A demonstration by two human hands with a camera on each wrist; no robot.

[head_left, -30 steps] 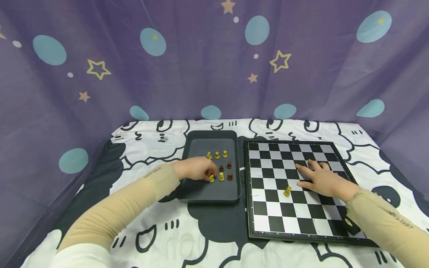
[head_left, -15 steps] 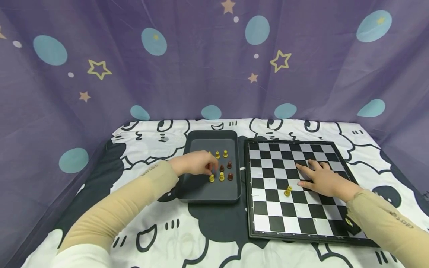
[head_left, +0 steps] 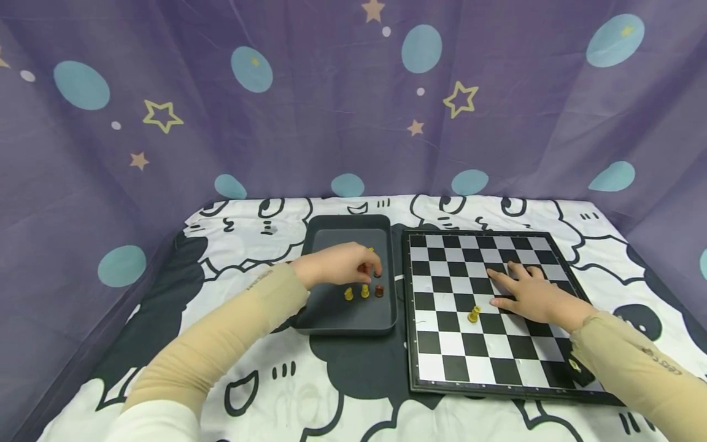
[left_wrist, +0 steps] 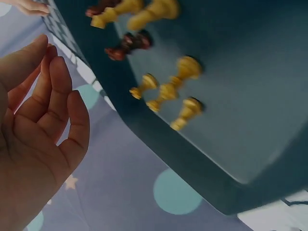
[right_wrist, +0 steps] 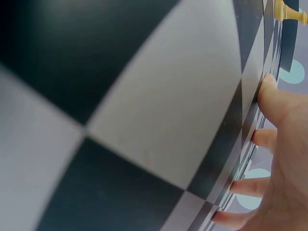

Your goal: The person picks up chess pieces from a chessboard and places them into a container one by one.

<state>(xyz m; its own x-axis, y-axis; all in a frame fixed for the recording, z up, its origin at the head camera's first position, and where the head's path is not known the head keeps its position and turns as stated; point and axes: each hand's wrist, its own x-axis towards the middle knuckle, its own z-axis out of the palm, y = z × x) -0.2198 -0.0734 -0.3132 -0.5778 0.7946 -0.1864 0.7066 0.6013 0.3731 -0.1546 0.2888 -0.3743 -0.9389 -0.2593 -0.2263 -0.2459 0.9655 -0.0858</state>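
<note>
My left hand [head_left: 347, 264] hovers over the grey tray [head_left: 342, 322], above several small chess pieces. In the left wrist view the fingers of that hand [left_wrist: 43, 120] are loosely bent, thumb tip close to the fingertips, with nothing visible between them. A yellow chess piece [head_left: 348, 294], a second yellow chess piece [head_left: 365, 291] and a dark red chess piece [head_left: 378, 291] stand just in front of it; others are partly hidden behind the hand. My right hand [head_left: 527, 296] rests with spread fingers on the black-and-white chessboard [head_left: 455, 346]. One yellow chess piece [head_left: 474, 314] stands left of its thumb.
The tray lies left of the board, a narrow gap between them. A small dark item with a yellow mark [head_left: 579, 373] lies at the board's near right corner, partly behind the right sleeve. A cartoon-print cloth [head_left: 265, 368] covers the table; a purple curtain [head_left: 309, 123] hangs behind.
My left hand has drawn away from the front left yellow chess piece, which stays standing in the tray, and moved up and right over the other pieces. My right hand has stayed put.
</note>
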